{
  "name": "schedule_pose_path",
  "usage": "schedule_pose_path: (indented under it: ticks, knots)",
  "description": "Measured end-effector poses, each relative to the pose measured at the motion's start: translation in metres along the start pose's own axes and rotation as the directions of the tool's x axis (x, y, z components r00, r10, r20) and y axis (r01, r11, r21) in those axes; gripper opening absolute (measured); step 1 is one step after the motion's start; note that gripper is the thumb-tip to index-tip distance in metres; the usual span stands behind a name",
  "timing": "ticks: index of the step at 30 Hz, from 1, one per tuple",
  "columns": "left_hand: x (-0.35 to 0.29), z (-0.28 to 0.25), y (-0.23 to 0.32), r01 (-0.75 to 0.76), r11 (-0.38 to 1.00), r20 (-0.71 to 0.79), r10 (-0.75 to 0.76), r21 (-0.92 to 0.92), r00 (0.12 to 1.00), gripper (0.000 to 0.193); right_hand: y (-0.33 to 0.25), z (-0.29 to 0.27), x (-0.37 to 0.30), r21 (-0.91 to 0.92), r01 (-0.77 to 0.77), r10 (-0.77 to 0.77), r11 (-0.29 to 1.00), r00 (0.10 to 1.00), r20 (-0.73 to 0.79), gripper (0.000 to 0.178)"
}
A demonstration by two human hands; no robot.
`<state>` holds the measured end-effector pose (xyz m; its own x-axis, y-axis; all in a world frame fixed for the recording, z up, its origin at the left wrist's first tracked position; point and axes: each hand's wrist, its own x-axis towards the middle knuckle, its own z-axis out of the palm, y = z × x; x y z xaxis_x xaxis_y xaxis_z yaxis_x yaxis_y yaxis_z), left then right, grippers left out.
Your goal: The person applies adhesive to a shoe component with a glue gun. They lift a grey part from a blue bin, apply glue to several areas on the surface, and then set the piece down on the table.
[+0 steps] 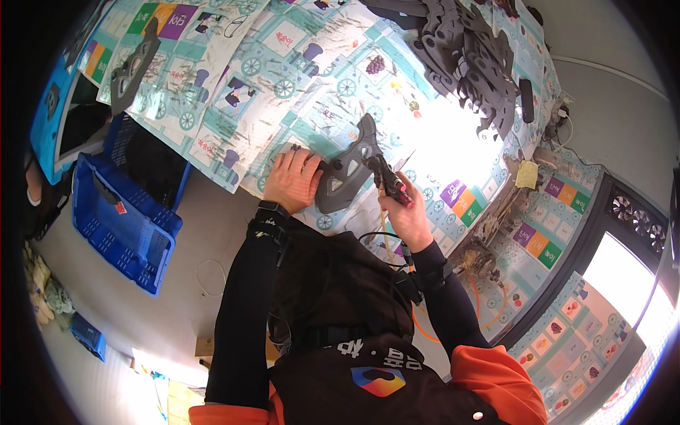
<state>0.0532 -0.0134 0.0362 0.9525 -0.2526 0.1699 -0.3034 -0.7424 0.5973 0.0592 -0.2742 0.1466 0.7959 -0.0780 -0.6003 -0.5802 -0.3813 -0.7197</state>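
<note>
A dark grey plastic part with triangular cut-outs lies on the printed table cover in front of me. My left hand is at its left side, fingers curled over a dark arm of it; a dark tip shows past the fingertips. In my right hand is a black pistol-shaped tool with red pieces near the grip. Its front end reaches up to the part's right edge; whether the two touch, I cannot tell. Thin hoses or cables hang below that hand.
A pile of similar grey parts stands at the far right of the table, beside strong glare. Another grey part lies far left. Blue plastic crates stand left below the table's edge. An orange hose runs by my right forearm.
</note>
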Motion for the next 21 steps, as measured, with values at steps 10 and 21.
schedule_pose_path:
  ticks: [10,21]
  knots:
    - [0.000,0.000,0.000,0.002,1.000,0.003,-0.002,0.002,1.000,0.032,0.014,-0.005,-0.003,-0.070,-0.002,0.005,0.998,0.999,0.032,0.045]
    - [-0.001,0.000,-0.001,0.007,1.000,0.014,-0.007,0.012,1.000,0.032,0.009,0.000,-0.006,-0.089,0.028,-0.023,0.996,0.998,0.053,0.035]
